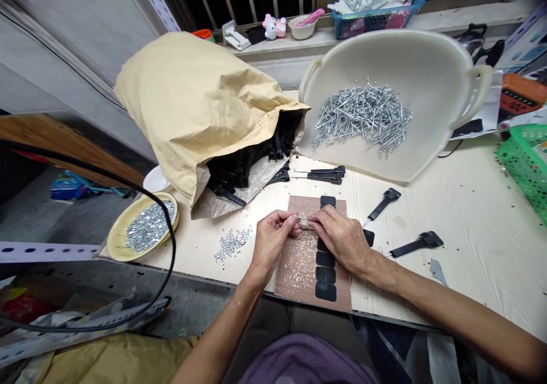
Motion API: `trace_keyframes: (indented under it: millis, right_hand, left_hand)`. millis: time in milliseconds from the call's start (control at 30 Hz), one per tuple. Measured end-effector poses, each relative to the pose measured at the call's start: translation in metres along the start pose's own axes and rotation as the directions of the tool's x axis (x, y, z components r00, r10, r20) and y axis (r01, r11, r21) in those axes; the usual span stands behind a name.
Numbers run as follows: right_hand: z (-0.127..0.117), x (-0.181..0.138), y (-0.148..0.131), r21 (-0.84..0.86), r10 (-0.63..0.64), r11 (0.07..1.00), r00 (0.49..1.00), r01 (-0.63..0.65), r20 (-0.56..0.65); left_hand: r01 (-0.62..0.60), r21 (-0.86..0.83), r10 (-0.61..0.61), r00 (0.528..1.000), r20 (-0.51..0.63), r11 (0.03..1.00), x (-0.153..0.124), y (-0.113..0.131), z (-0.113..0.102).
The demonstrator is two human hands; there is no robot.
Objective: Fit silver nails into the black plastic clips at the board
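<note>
Over a brown board (294, 276), my left hand (272, 239) and my right hand (342, 239) meet, fingertips pinched around a thin silvery metal pin (302, 219). Its ends are hidden in my fingers. A column of black rounded-square pads (325, 274) lies on the board, partly covered by my right hand. Left of my left hand is a small heap of shiny metal washers (233, 242). To the right lie black plastic pieces with metal pins, one (384, 203) near my right wrist and another (416, 244) farther right. More such pieces (325, 174) lie behind the board.
A large paper sack (205, 99) spills black plastic parts (239, 170) at the back left. A white handled scoop basket (431, 88) holds many metal pins (363, 116). The yellow bowl (115, 241) of washers overhangs the table's left edge. A green basket (523, 164) stands right.
</note>
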State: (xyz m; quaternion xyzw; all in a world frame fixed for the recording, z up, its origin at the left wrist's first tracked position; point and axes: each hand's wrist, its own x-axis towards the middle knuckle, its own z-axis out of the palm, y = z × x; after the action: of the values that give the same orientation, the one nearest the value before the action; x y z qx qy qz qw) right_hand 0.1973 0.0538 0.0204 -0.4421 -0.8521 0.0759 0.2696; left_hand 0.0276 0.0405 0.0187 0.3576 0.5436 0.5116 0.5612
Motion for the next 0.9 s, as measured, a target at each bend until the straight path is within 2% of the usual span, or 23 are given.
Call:
trace_keyframes:
  millis: [100, 267, 400, 567, 700, 833, 900]
  right_hand:
    - [-0.001, -0.001, 0.004, -0.007, 0.028, 1.000, 0.999, -0.028, 0.033]
    - [-0.003, 0.000, 0.016, 0.259, 0.055, 0.961, 0.986, -0.094, 0.156]
    - [-0.003, -0.002, 0.023, 0.295, 0.045, 0.951, 0.986, -0.091, 0.159]
    - [-0.010, -0.011, 0.033, 0.408, 0.108, 0.899, 0.985, -0.156, 0.138]
    - [-0.021, -0.013, 0.056, 0.255, 0.114, 0.957, 0.987, -0.141, 0.117]
    - [-0.022, -0.012, 0.080, 0.041, 0.073, 0.996, 0.993, -0.077, 0.093]
    - [-0.018, -0.019, 0.082, 0.003, 0.019, 1.000, 0.994, -0.019, 0.105]
  left_hand:
    - [0.002, 0.051, -0.002, 1.000, -0.010, 0.999, 0.000, 0.000, 0.003]
    - [0.013, 0.097, -0.016, 0.999, 0.028, 0.995, 0.003, 0.003, 0.003]
    - [0.055, 0.125, -0.069, 0.992, 0.108, 0.991, 0.004, 0.004, 0.004]
    - [0.036, 0.150, -0.056, 0.989, 0.136, 0.988, 0.004, -0.002, 0.014]
    - [-0.056, 0.282, 0.005, 0.984, 0.178, 0.958, 0.002, -0.004, 0.018]
    - [-0.160, 0.412, 0.105, 0.983, 0.151, 0.897, 0.000, -0.012, 0.015]
    - [-0.201, 0.457, 0.157, 0.979, 0.133, 0.866, -0.002, -0.018, 0.014]
